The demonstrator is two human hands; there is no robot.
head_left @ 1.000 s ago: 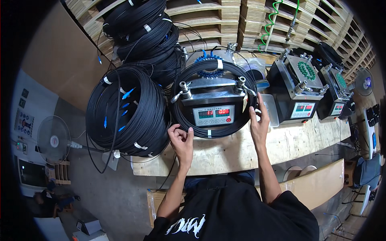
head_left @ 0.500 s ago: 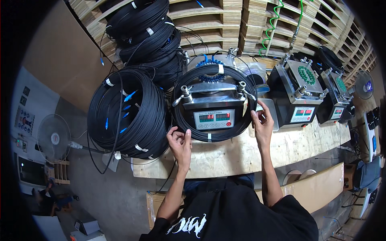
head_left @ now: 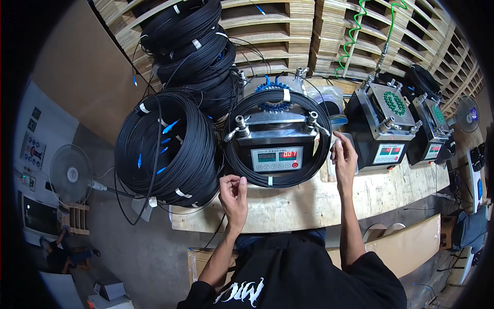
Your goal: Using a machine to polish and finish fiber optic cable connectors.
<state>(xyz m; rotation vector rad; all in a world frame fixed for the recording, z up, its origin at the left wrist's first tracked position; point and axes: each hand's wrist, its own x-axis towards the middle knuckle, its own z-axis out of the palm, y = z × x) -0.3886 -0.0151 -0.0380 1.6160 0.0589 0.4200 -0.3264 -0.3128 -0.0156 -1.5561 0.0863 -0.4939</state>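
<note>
A black cable coil (head_left: 237,164) with white ties leans upright against the front of a polishing machine (head_left: 275,135), ringing its digital panel (head_left: 278,159). My left hand (head_left: 234,202) is just below the coil's lower left edge, its fingers curled in toward the thumb with nothing visible in them. Beside the coil's right edge, my right hand (head_left: 345,158) is raised, fingers loosely bent and apart, holding nothing. Blue connectors (head_left: 274,106) sit in a circle on top of the machine, partly behind the coil's upper rim.
Left of the machine stands a thick cable coil stack (head_left: 198,154) with blue connector ends inside; taller coil stacks (head_left: 193,67) rise behind. Two similar machines (head_left: 383,126) with green ringed tops stand at right on the wooden table (head_left: 303,206). Pallets (head_left: 288,41) line the back.
Both hands have come off the coil, the right one moving right and the left one slightly down. The coil stays in place, and the panel's digits differ.
</note>
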